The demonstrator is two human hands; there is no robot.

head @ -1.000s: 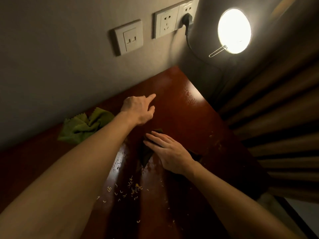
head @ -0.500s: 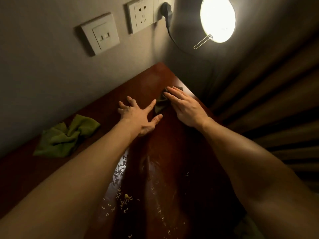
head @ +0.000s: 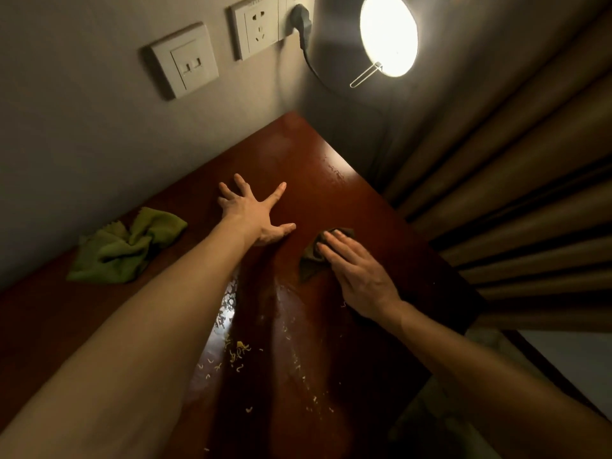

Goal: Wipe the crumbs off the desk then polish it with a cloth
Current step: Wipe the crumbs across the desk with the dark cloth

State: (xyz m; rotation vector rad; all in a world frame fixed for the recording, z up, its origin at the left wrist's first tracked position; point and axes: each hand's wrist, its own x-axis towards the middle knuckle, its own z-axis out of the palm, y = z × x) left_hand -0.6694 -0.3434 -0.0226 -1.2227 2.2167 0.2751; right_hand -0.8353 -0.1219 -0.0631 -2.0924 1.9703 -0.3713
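Reddish-brown table [head: 298, 167] against a grey wall. Near the middle, left hand [head: 256, 217], palm down on the wood, fingers and thumb spread wide. Close by at 4 o'clock of it, right hand [head: 359, 279], fingers straight and together, pressing flat on a dark cloth [head: 309, 265]; a bunched corner of that cloth out from under the fingertips toward 9 o'clock. Scattered crumbs [head: 238, 352] on the table at 6 o'clock of the left hand, between the two forearms. Crumpled green cloth [head: 129, 246] at 8 o'clock of the left hand, by the wall, apart from both hands. Lit round lamp [head: 389, 34] at 1 o'clock, wall sockets [head: 261, 26] at 12, curtain [head: 513, 193] at 3.
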